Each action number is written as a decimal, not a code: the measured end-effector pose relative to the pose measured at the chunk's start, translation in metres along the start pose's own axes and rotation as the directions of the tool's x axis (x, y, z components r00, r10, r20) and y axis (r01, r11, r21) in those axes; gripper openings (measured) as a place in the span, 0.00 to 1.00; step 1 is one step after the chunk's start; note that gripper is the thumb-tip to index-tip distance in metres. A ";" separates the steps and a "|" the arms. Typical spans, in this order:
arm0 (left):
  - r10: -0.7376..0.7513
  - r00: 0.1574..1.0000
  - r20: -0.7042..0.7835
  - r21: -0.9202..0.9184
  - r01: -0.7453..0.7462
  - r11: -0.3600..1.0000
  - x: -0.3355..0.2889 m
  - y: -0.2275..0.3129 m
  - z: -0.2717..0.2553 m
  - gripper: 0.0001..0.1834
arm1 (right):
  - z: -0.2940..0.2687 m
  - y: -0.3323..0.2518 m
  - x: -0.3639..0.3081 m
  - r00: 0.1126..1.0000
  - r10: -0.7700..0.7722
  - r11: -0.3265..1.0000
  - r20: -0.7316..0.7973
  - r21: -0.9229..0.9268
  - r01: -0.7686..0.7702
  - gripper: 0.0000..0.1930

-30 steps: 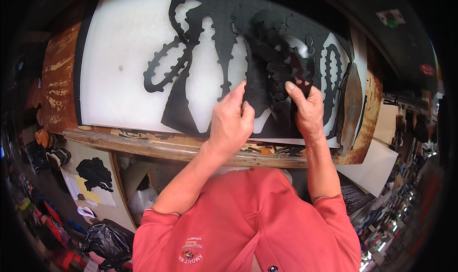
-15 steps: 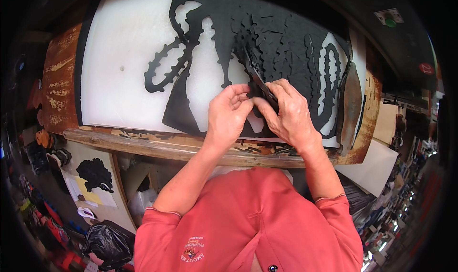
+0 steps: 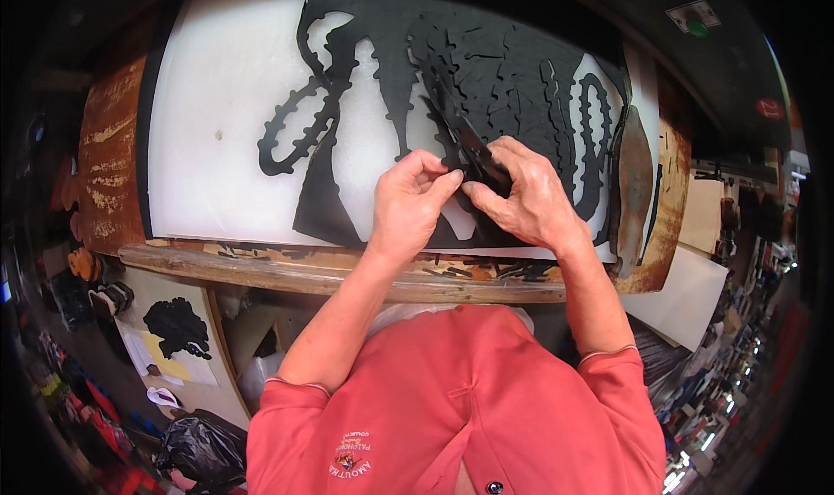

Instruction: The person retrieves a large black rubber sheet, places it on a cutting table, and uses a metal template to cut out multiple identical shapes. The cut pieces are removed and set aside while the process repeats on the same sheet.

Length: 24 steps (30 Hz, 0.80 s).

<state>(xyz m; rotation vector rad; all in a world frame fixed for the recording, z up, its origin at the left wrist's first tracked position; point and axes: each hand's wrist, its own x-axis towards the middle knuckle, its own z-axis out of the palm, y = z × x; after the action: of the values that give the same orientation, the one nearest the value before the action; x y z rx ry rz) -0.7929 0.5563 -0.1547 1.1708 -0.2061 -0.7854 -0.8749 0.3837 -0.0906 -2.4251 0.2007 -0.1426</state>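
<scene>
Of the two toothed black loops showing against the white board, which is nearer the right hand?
The loop at the right, beside the long brown strip. The other loop lies off to the left, past the left hand.

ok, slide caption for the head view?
Right hand gripping notched black pieces, left hand at their edge, over a cut-out black sheet on a white board.

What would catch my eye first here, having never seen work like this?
Probably the middle, where the right hand holds dark pieces with notched edges and the left hand has its fingertips close beside them. Around them spreads a black sheet with curved openings, stark against the white board at the left. Below, a red shirt fills the lower middle.
</scene>
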 end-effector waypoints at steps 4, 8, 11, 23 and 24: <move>0.053 0.998 0.019 -0.196 -0.049 0.979 -0.004 -0.009 0.000 0.04 | -0.010 0.006 -0.001 0.999 -0.032 0.999 0.035 -0.003 0.032 0.15; -0.061 0.997 0.038 -0.041 0.063 0.997 -0.001 -0.012 0.000 0.09 | -0.012 0.008 0.004 0.997 0.043 0.999 0.058 -0.016 -0.042 0.13; 0.141 0.989 0.049 0.080 -0.145 0.986 0.006 -0.017 0.009 0.11 | -0.011 0.010 0.011 0.991 0.128 0.957 0.041 0.256 -0.134 0.16; 0.478 0.878 -0.007 0.257 -0.460 0.850 0.020 -0.053 0.048 0.08 | -0.009 0.061 0.020 0.996 0.090 0.995 0.000 0.035 -0.090 0.07; 0.498 0.867 0.001 0.320 -0.472 0.821 0.021 -0.050 0.048 0.08 | -0.008 0.060 0.021 0.992 0.123 0.992 0.014 -0.034 -0.122 0.07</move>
<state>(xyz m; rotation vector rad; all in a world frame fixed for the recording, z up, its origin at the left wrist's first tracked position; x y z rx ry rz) -0.8257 0.4993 -0.1847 1.3677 -0.5540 -0.2504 -0.8620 0.3294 -0.1226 -2.4377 0.3460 -0.0647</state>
